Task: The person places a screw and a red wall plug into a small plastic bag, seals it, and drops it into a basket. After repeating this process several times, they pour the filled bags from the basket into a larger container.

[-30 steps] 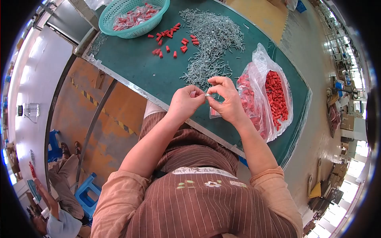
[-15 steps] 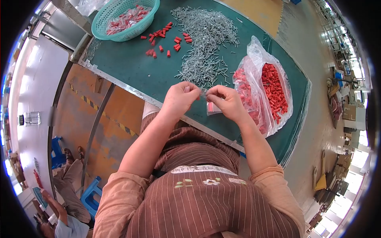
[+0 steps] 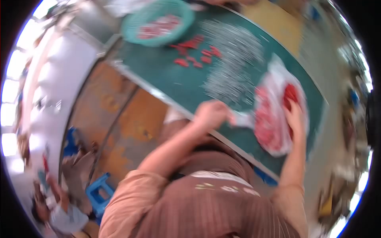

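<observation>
My left hand (image 3: 213, 115) is closed near the front edge of the table, pinching a small clear plastic bag that is blurred. Just right of its fingertips, a whitish packet (image 3: 243, 119) is on the table. My right hand (image 3: 294, 119) reaches into the mouth of a large clear plastic bag (image 3: 266, 131). Its fingertips are among small red plastic plugs (image 3: 291, 92); blur hides whether they grip any. A heap of grey metal screws or nails (image 3: 230, 59) spreads beyond my left hand.
On the green table (image 3: 158, 67) a turquoise basket (image 3: 129, 29) holds small packets of red pieces. Loose red plugs (image 3: 194, 43) lie beside it. A seated person (image 3: 67, 214) is at lower left near a blue stool (image 3: 99, 190). Part of another person's arm (image 3: 230, 2) shows beyond the table.
My right hand has left the small clear bag that both hands were fingering and moved right into the large bag of red plugs. The whole view has shifted and blurred.
</observation>
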A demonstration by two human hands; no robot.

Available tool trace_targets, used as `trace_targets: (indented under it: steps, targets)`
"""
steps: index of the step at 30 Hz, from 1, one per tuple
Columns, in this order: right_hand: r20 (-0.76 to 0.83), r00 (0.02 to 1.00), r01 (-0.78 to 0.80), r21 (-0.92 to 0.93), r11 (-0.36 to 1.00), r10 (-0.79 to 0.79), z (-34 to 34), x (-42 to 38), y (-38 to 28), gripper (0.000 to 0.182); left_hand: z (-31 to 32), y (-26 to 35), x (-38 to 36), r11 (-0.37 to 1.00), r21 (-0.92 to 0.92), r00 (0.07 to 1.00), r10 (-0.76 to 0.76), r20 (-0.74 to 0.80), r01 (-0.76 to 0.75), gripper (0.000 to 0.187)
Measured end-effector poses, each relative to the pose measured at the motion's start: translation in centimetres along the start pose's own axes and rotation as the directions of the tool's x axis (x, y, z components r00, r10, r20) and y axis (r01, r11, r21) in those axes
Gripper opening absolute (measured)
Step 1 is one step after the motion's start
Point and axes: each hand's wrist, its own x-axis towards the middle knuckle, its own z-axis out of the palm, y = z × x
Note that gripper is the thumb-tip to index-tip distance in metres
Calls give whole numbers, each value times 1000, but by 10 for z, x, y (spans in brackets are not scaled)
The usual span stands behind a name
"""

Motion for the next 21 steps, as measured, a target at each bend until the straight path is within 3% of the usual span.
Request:
trace_targets:
  steps: [3, 4, 6, 7, 8, 10, 17, 19, 20, 21]
  targets:
    - [199, 977, 59, 77, 995, -73, -4, 14, -34, 35, 31, -29, 21, 975, 35, 962, 224, -158, -221, 28]
    - [251, 965, 60, 82, 995, -79, -11, 11, -40, 35, 19, -13, 14, 990, 31, 988, 138, -68, -136, 32]
    - [312, 949, 8, 145, 989, -53, -27, 4, -41, 36, -2, -4, -5, 987, -110, 988, 106, -113, -118, 24]
    - [295, 955, -124, 395, 910, 2, -4, 15, -47, 19, -4, -3, -10, 976, -183, 988, 98, -119, -119, 22]
    - [320, 947, -165, 393, 905, 34, -2, 15, -36, 17, 1, -10, -8, 973, -178, 981, 118, -156, -145, 20]
    - [214, 976, -101, 313, 944, 33, -6, 14, -21, 20, 2, -15, -5, 973, -168, 971, 124, -206, -160, 18]
    - [178, 981, -119, 250, 961, 75, -5, 11, 8, 24, 3, -16, -5, 973, -133, 947, 143, -287, -187, 17]
    - [51, 998, -48, 359, 932, 32, -28, 12, -13, 24, 6, -16, -5, 969, -107, 922, 172, -347, -221, 16]
    - [86, 977, -207, 586, 784, 193, -34, 9, -31, 25, 8, -19, -2, 977, -117, 932, 132, -337, -180, 16]
    - [80, 952, -283, 607, 743, 297, -44, 5, -56, 25, 8, -19, -2, 980, -92, 925, 133, -356, -176, 16]
